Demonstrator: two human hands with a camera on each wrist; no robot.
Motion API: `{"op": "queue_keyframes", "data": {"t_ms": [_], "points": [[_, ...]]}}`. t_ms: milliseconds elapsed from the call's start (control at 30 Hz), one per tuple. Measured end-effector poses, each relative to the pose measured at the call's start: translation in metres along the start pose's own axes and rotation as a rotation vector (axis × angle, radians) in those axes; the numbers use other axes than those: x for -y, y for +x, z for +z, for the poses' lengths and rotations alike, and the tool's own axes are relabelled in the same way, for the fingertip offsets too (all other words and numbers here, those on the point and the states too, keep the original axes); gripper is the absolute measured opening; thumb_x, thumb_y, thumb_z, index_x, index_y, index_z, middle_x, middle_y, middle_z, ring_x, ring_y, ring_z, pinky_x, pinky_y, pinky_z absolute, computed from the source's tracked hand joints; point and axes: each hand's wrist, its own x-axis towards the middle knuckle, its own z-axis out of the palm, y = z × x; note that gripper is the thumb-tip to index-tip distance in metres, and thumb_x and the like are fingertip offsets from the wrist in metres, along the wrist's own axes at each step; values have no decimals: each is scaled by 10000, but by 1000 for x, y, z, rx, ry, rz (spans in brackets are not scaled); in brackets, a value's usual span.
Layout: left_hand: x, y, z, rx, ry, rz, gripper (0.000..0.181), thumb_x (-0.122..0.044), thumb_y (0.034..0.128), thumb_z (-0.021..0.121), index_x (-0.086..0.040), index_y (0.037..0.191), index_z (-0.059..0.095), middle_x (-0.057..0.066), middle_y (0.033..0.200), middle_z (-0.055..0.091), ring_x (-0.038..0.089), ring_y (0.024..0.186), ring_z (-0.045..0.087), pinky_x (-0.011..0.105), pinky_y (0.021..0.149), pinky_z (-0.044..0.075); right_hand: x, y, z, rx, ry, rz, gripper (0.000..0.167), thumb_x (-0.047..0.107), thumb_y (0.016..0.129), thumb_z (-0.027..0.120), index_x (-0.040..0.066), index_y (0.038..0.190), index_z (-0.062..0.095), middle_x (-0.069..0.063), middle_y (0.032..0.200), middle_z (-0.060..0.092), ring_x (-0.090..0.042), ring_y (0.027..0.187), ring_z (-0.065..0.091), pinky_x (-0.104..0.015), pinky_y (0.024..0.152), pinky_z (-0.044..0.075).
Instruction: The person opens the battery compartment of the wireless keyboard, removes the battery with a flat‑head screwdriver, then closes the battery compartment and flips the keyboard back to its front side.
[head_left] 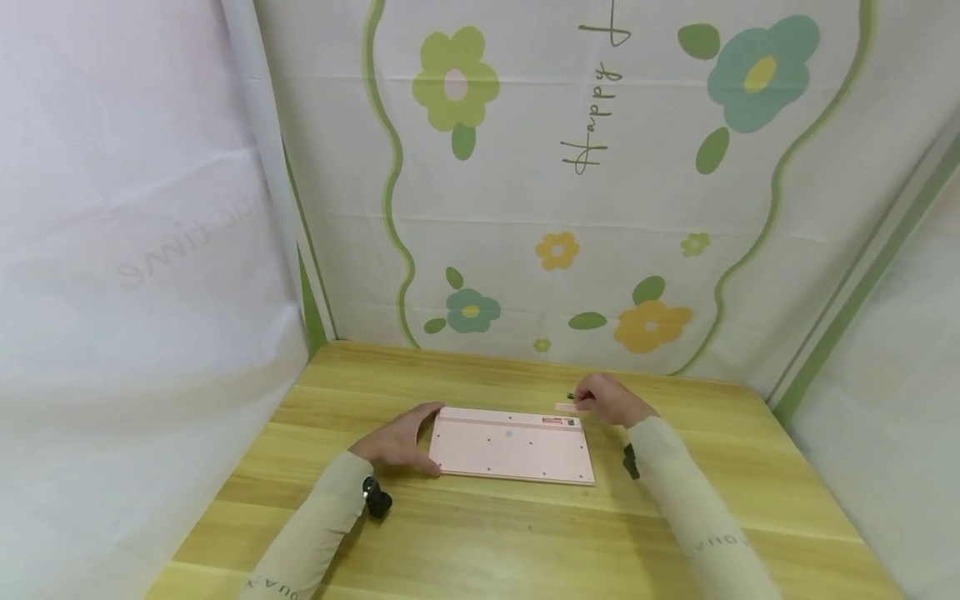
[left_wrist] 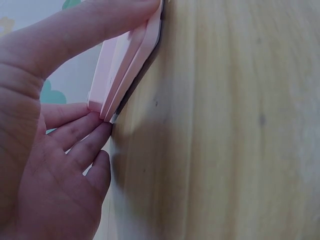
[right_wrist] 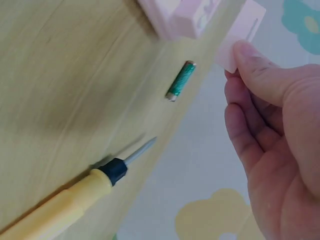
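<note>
A pink keyboard [head_left: 517,450] lies face down on the wooden table, its underside dotted with small screws or feet. My left hand [head_left: 397,439] grips its left end, thumb at the front edge and fingers at the back edge; the left wrist view shows the fingertips against the keyboard's side [left_wrist: 130,65]. Just beyond the back right corner, my right hand [head_left: 611,400] pinches a small flat pink battery cover [right_wrist: 243,32] between thumb and fingers. A green battery [right_wrist: 181,81] lies on the table beside that hand.
A yellow-handled screwdriver [right_wrist: 75,202] with a dark collar lies on the table near the battery; the right arm hides it in the head view. Behind the table [head_left: 480,533] hangs a flower-printed cloth [head_left: 510,192]. White cloth walls [head_left: 150,350] stand at both sides.
</note>
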Motion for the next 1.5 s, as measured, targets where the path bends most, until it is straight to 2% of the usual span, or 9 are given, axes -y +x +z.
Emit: {"op": "queue_keyframes", "data": {"t_ms": [133,367,667,1133,1333,1500], "points": [[1,0,-1,0,3,2,1238,-376,679,1006,-68,1651,303,178,1703,346,403,1586,315,606,1290,286,8,1,-2,38,-4,-16,162,21,987,705,54,851,788,-32,825,741,-85,696,548,-241,661,506],[2,-1,-1,3,16,7,1242,-390,673,1008,-60,1647,311,181,1695,357,402,1581,325,602,1289,293,22,2,-1,105,-3,-60,171,3,995,688,9,850,778,-95,844,760,-82,690,544,-233,649,504],[3,-1,1,2,8,-4,1249,-386,672,1007,-63,1651,303,166,1696,363,396,1580,328,607,1287,292,25,4,4,138,31,-14,188,-4,1005,672,4,846,772,-111,816,740,-95,669,508,-239,650,475],[1,-1,0,-11,11,1,1239,-383,662,1013,-68,1642,322,171,1689,373,401,1574,338,616,1282,297,26,5,8,120,-9,-44,181,-15,987,692,6,829,778,-125,806,743,-93,651,481,-232,642,451],[1,0,1,-11,20,3,1235,-393,669,1006,-67,1643,320,166,1690,372,399,1574,340,614,1280,302,25,6,12,90,-20,-49,174,-21,967,714,19,811,782,-94,814,750,-96,670,524,-229,635,475],[1,0,1,-13,14,-2,1237,-391,666,1006,-72,1644,319,167,1693,367,402,1576,335,615,1283,295,21,5,18,28,-124,-151,254,-39,955,707,47,719,742,-35,758,689,-88,694,503,-217,644,448]]}}
